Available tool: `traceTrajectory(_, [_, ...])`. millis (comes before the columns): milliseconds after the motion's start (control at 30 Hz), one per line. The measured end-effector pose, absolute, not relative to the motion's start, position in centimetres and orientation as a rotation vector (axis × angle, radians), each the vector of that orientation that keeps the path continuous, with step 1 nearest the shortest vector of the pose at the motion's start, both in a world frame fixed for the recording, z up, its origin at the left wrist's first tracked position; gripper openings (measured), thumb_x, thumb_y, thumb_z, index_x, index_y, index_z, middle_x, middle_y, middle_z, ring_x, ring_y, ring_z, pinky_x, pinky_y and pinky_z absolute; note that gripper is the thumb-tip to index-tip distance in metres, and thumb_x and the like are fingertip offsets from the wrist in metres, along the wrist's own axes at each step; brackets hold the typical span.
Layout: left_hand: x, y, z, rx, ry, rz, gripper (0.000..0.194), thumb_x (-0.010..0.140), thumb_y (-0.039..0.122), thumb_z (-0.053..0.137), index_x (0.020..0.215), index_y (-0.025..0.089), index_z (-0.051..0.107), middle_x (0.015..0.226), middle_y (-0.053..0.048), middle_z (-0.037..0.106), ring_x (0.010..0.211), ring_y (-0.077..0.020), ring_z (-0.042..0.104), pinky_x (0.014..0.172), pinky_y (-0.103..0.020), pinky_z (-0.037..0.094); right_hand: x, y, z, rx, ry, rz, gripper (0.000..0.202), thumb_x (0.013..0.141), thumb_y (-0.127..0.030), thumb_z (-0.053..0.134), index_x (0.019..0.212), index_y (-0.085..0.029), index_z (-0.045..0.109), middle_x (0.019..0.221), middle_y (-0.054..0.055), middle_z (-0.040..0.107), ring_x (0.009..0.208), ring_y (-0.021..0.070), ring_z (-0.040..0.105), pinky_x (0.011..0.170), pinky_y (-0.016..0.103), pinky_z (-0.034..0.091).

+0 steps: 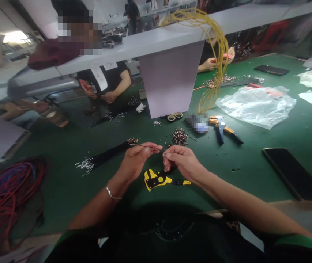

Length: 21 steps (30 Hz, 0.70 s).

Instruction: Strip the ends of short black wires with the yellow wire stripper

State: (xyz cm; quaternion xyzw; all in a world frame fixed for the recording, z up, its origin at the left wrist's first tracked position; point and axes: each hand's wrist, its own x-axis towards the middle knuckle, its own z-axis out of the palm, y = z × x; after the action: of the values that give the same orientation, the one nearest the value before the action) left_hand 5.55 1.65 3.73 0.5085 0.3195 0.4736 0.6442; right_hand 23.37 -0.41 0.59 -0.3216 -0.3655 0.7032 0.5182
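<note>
My left hand (138, 160) is closed in a pinch on a thin dark wire (137, 145), whose end points toward my right hand. Fingertip to fingertip beside it, my right hand (181, 160) also pinches; whatever sits in those fingers is too small to make out. Below both hands lies a yellow and black wire stripper (158, 179). Just beyond the right hand is a pile of small copper-coloured terminals (180, 136). To the left rests a bundle of black wires (106, 154) with pale tips at the near end and coppery ones at the far end.
Orange and blue pliers (223, 128), a clear plastic bag (257, 106) and a phone (295, 173) lie to the right. Red and blue cables (10, 190) heap at left. A white panel (169, 80) stands ahead, with yellow wires (221, 54) hanging beside it. Other people work opposite.
</note>
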Motion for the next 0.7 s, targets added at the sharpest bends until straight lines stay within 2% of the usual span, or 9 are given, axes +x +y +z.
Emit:
traceTrajectory(133, [5.0, 1.6, 4.2, 1.054, 0.694, 1.078, 0.015, 0.083, 0.023, 0.065, 0.096, 0.018, 0.072, 0.091, -0.008, 0.074, 0.094, -0.0210, 0.067, 0.099, -0.043, 0.043, 22.3, -0.4, 0.4, -0.817, -0.984, 1.627, 0.014, 0.074, -0.028, 0.071, 0.072, -0.016, 0.063, 0.058, -0.001, 0.067, 0.047, 0.0103, 0.060, 0.051, 0.024, 0.048])
traceTrajectory(333, [4.7, 1.7, 4.7, 1.057, 0.747, 1.055, 0.015, 0.085, 0.024, 0.062, 0.095, 0.017, 0.071, 0.076, -0.005, 0.072, 0.073, -0.0169, 0.066, 0.093, -0.043, 0.046, 21.4, -0.3, 0.1, -0.953, -1.239, 1.452, 0.007, 0.076, -0.024, 0.060, 0.073, -0.017, 0.059, 0.059, -0.001, 0.065, 0.048, 0.0105, 0.059, 0.051, 0.024, 0.048])
traceTrajectory(400, [4.8, 1.6, 4.9, 1.085, 0.779, 1.041, 0.015, 0.084, 0.025, 0.063, 0.091, 0.016, 0.072, 0.066, -0.004, 0.068, 0.073, -0.0170, 0.065, 0.093, -0.041, 0.045, 21.3, -0.2, -0.2, -1.039, -1.399, 1.222, 0.003, 0.074, -0.018, 0.057, 0.072, -0.018, 0.059, 0.059, -0.002, 0.064, 0.049, 0.0104, 0.057, 0.050, 0.023, 0.046])
traceTrajectory(467, [5.1, 1.5, 4.9, 1.104, 0.814, 1.019, 0.014, 0.083, 0.026, 0.064, 0.087, 0.015, 0.072, 0.059, -0.003, 0.065, 0.071, -0.0165, 0.064, 0.090, -0.038, 0.045, 21.3, -0.1, -0.6, -1.087, -1.578, 0.857, 0.008, 0.071, -0.013, 0.055, 0.068, -0.018, 0.059, 0.058, -0.002, 0.062, 0.049, 0.0097, 0.055, 0.050, 0.022, 0.044])
traceTrajectory(567, [5.6, 1.2, 4.6, 1.083, 0.872, 0.983, 0.013, 0.081, 0.024, 0.065, 0.081, 0.014, 0.072, 0.053, 0.000, 0.058, 0.060, -0.0134, 0.057, 0.077, -0.033, 0.047, 21.4, 0.2, -1.2, -1.044, -1.740, 0.386, 0.013, 0.071, -0.010, 0.052, 0.063, -0.018, 0.056, 0.053, -0.002, 0.057, 0.047, 0.0092, 0.050, 0.050, 0.022, 0.041])
traceTrajectory(700, [6.2, 1.1, 3.8, 0.956, 0.914, 0.937, 0.011, 0.079, 0.021, 0.065, 0.075, 0.013, 0.070, 0.047, 0.003, 0.048, 0.054, -0.0110, 0.052, 0.065, -0.028, 0.043, 21.4, 0.6, -1.9, -1.005, -1.815, 0.111, 0.015, 0.074, -0.009, 0.050, 0.062, -0.019, 0.054, 0.052, -0.002, 0.055, 0.047, 0.0105, 0.050, 0.050, 0.023, 0.040])
